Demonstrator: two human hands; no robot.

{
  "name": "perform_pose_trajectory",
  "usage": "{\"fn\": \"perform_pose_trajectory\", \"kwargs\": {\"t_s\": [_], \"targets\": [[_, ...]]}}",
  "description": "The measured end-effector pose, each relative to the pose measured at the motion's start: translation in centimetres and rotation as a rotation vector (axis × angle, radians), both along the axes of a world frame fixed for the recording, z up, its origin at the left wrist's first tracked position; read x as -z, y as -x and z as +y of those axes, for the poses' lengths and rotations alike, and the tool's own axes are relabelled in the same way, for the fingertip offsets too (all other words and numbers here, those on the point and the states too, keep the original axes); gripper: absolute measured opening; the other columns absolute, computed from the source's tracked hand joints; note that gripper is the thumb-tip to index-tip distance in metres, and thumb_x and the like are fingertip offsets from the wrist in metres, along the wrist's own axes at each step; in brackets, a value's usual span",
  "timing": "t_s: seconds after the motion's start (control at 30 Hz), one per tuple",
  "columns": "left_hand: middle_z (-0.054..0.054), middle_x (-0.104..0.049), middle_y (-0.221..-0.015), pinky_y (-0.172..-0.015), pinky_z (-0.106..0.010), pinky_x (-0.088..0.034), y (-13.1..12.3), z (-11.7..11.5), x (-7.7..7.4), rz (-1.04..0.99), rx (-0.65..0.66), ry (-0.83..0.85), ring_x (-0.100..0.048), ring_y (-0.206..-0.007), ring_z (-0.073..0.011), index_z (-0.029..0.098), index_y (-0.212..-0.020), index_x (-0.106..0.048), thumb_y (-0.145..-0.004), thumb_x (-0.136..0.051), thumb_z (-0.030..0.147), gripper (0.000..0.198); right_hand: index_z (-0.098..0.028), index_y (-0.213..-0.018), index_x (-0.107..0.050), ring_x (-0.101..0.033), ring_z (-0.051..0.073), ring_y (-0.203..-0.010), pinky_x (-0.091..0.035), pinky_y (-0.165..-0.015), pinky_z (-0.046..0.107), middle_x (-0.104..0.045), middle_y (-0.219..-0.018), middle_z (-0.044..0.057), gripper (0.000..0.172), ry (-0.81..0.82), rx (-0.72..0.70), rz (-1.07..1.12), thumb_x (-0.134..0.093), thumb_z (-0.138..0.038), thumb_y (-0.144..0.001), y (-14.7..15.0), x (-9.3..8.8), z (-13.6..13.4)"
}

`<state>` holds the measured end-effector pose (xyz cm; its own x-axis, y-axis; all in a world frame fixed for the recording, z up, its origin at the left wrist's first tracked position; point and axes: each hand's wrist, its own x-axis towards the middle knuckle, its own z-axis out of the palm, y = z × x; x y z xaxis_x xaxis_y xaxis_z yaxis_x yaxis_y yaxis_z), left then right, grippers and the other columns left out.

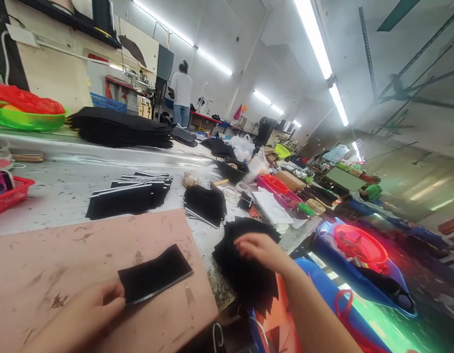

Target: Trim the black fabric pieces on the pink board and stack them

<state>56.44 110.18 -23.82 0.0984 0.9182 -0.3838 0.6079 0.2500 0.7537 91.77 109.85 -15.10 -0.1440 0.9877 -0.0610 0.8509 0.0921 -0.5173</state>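
The long grey speckled bench [65, 191] runs from the near edge far into the workshop, and a large pink flat board [65, 255] lies on its near part, scuffed with dark marks. Along the far edge of the bench sits a big stack of black fabric sheets [120, 128], with a green plastic basin [24, 120] holding red material at the far left. Mid-bench lie a fanned row of black rectangular pieces [127, 198] and, just to its right, a smaller black stack [205, 204]. At the near right edge of the bench a ragged pile of black cut pieces [245, 264] hangs partly over the edge; the right hand [261, 250] rests on top of it, fingers bent down onto the pile, though whether they pinch a piece cannot be told. On the pink board, near its right edge, lies a single black rectangular fabric strip [155, 274], slightly tilted; the left hand [89, 306] holds its left end, fingers narrow and pinched on the strip. A red plastic basket [10, 193] stands at the left edge.
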Motion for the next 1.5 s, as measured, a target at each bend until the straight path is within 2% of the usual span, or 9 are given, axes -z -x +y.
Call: {"fn": "perform_pose_trajectory", "kwargs": {"t_s": [0.2, 0.4, 0.5, 0.63, 0.8, 0.97, 1.13, 1.27, 1.5], "targets": [[0.005, -0.042, -0.048, -0.047, -0.023, -0.031, -1.7, -3.1, -1.0, -0.021, 0.075, 0.077, -0.044, -0.048, -0.0129, 0.021, -0.053, -0.038, -0.057, -0.043, 0.029, 0.010, -0.016, -0.108, -0.063, -0.058, 0.026, -0.099, -0.040, -0.093, 0.043, -0.066, -0.100, 0.012, 0.036, -0.224, 0.183, -0.200, -0.051, -0.011, -0.073, -3.5, 1.6, 5.9], [0.004, -0.047, -0.046, -0.046, -0.023, -0.029, -1.9, -4.9, -3.1, 0.043, 0.078, 0.136, -0.046, -0.047, -0.0148, 0.021, -0.054, -0.044, -0.060, -0.043, 0.025, 0.007, -0.018, -0.084, -0.062, -0.055, 0.028, -0.092, -0.040, -0.085, 0.044, -0.060, -0.087, 0.012, 0.020, -0.380, 0.116, -0.252, -0.042, -0.020, -0.079, -3.2, 0.2, 2.6], [0.003, -0.051, -0.053, -0.050, -0.024, -0.029, -1.3, -5.8, -3.9, 0.078, 0.101, 0.089, -0.049, -0.054, -0.0157, 0.021, -0.052, -0.045, -0.063, -0.046, 0.026, 0.012, -0.023, -0.074, -0.054, -0.054, 0.020, -0.063, -0.041, -0.060, 0.033, -0.055, -0.066, 0.004, 0.015, -0.521, -0.064, -0.236, -0.040, -0.020, -0.078, -2.2, -3.3, -0.8], [0.001, -0.054, -0.061, -0.055, -0.025, -0.033, -0.3, -7.6, -3.9, 0.203, 0.240, -0.044, -0.051, -0.059, -0.0156, 0.020, -0.058, -0.045, -0.074, -0.042, 0.026, 0.017, -0.024, -0.071, -0.047, -0.045, 0.013, -0.048, -0.035, -0.047, 0.026, -0.048, -0.056, -0.002, 0.014, -0.302, -0.556, -0.111, -0.037, -0.017, -0.079, 3.0, -6.2, -3.5], [0.000, -0.052, -0.060, -0.049, -0.024, -0.033, 0.8, -10.1, -2.2, 0.334, 0.493, -0.549, -0.049, -0.052, -0.0127, 0.019, -0.064, -0.048, -0.083, -0.034, 0.019, 0.023, -0.022, -0.070, -0.047, -0.053, 0.015, -0.063, -0.042, -0.057, 0.026, -0.057, -0.076, 0.001, 0.013, 0.116, -0.844, -0.079, -0.041, -0.013, -0.078, 12.0, -1.8, -3.4], [0.000, -0.051, -0.063, -0.049, -0.025, -0.035, 1.4, -11.4, -0.9, 0.344, 0.637, -0.933, -0.046, -0.054, -0.0129, 0.019, -0.070, -0.052, -0.084, -0.038, 0.009, 0.022, -0.020, -0.077, -0.056, -0.060, 0.016, -0.075, -0.044, -0.064, 0.029, -0.058, -0.109, 0.003, 0.009, 0.130, -0.772, -0.155, -0.052, -0.021, -0.085, 14.9, 3.2, -3.1], [-0.007, -0.065, -0.095, -0.071, -0.029, -0.045, 1.6, -11.2, -0.3, 0.294, 0.756, -1.064, -0.056, -0.080, -0.0176, 0.016, -0.103, -0.059, -0.081, -0.049, 0.008, 0.025, -0.020, -0.078, -0.060, -0.058, 0.014, -0.064, -0.042, -0.057, 0.028, -0.058, -0.106, 0.002, 0.013, 0.107, -0.678, -0.168, -0.051, -0.023, -0.087, 15.0, 4.0, -3.7], [-0.006, -0.057, -0.126, -0.082, -0.033, -0.044, 1.7, -11.1, 0.4, 0.328, 0.805, -1.068, -0.054, -0.097, -0.0215, 0.013, -0.122, -0.053, -0.083, -0.050, 0.013, 0.039, -0.020, -0.080, -0.062, -0.058, 0.014, -0.064, -0.042, -0.056, 0.028, -0.058, -0.104, 0.003, 0.013, 0.083, -0.645, -0.175, -0.051, -0.023, -0.087, 15.4, 4.4, -4.1], [-0.004, -0.054, -0.131, -0.084, -0.034, -0.041, 1.5, -11.0, 0.7, 0.382, 0.804, -1.045, -0.053, -0.100, -0.0212, 0.014, -0.126, -0.050, -0.084, -0.050, 0.020, 0.042, -0.020, -0.077, -0.061, -0.055, 0.011, -0.058, -0.041, -0.053, 0.027, -0.057, -0.103, 0.003, 0.015, 0.061, -0.624, -0.189, -0.050, -0.022, -0.087, 15.6, 4.8, -4.2]]}}
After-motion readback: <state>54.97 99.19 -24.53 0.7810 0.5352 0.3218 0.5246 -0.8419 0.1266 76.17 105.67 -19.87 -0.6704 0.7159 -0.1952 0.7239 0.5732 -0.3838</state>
